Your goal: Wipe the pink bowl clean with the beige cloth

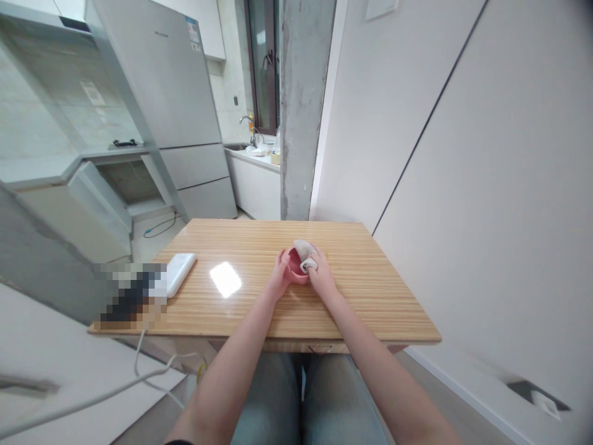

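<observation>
A pink bowl (pixel 296 266) is tilted on or just above the wooden table, its inside facing up and toward me. My left hand (pixel 279 275) grips the bowl by its left side. A light grey cloth (pixel 303 248) is bunched in my right hand (pixel 320 272), which presses it against the right part of the bowl's rim and inside. One fold of the cloth stands up above the rim. The fingers of my right hand are partly hidden by the cloth.
The striped wooden table (pixel 361 309) spreads around both hands. On its left lie a white flat device (pixel 181 272) and a blurred-out object (pixel 132 300), with a white cable (pixel 139 358) hanging down. A wall stands close on the right; a fridge (pixel 162 80) and sink counter (pixel 254 179) are beyond.
</observation>
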Motion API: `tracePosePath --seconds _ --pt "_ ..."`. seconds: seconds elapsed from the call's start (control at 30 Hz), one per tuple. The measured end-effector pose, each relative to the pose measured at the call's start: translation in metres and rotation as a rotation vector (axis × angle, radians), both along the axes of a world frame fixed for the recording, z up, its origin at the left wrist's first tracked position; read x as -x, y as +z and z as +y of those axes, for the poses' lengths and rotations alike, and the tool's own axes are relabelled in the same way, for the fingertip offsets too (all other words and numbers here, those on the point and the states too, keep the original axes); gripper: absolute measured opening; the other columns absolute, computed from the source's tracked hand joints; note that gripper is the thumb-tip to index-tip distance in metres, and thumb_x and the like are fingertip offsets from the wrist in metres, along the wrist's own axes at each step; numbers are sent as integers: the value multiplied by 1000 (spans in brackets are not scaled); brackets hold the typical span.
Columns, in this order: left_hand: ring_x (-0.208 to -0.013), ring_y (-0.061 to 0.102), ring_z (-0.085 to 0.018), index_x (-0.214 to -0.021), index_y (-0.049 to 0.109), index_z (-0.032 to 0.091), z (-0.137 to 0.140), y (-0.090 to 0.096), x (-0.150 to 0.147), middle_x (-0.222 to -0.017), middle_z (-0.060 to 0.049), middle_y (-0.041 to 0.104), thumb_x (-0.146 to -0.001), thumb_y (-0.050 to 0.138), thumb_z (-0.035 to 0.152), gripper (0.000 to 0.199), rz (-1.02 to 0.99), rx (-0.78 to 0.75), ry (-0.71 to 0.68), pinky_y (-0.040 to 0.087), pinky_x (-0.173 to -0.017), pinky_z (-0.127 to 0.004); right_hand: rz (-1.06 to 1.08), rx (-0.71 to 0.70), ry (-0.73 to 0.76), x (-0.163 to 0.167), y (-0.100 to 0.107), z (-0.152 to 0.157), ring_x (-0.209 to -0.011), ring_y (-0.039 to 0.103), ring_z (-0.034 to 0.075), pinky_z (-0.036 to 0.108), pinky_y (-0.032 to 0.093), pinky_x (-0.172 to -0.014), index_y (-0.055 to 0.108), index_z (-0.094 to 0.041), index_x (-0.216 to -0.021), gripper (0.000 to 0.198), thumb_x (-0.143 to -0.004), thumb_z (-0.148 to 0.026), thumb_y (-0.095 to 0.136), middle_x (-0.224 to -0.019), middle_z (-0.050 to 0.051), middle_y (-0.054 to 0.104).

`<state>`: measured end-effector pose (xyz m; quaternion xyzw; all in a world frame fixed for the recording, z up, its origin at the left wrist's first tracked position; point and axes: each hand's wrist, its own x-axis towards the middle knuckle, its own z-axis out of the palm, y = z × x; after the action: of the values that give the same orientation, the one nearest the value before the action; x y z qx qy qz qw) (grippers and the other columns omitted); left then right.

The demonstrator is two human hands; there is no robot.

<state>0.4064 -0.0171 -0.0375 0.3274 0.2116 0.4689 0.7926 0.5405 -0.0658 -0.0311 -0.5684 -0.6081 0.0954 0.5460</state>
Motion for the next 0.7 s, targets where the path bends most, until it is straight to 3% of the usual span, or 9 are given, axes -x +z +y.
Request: tracePosePath --seconds 0.1,0.27,0.37,0.57,0.7 --pt "-112 56 -24 -120 52 21 3 0 -2 -123 -9 59 -74 69 32 50 7 -22 7 43 -97 -41 -21 10 8 9 4 -6 -132 34 21 42 28 -110 59 -20 -81 18 -75 -13 44 -140 8 41" --pt "-112 57 -23 -118 55 19 8 1 0 -115 -7 64 -76 65 32 46 -57 -33 143 40 -100 -39 46 -25 -52 56 2 -20 -140 16 21 43 19 -114 59 -19 -104 33 -78 -12 41 -152 7 20" --pt "-115 55 -22 -122 53 20 7 5 3 -120 -7 62 -78 63 34 47 -94 -53 135 39 -102 -39 94 -27 -85 69 -2 -16 -141 15 22 44 16 -115 59 -18 -103 32 -77 -12 40 -153 7 15" --pt "-123 48 -27 -125 54 19 2 10 4 -126 -10 59 -82 53 52 54 -101 -28 -134 42 -100 -40 45 -61 -59 20 14 10 -130 35 21 42 26 -112 62 -21 -82 24 -72 -10 43 -136 5 46" --pt "-120 51 -25 -126 52 23 4 4 0 -124 -7 60 -79 61 35 50 -56 0 -142 44 -97 -41 -64 24 71 0 21 12 -124 43 21 41 31 -109 65 -21 -91 31 -72 -9 43 -131 5 52"
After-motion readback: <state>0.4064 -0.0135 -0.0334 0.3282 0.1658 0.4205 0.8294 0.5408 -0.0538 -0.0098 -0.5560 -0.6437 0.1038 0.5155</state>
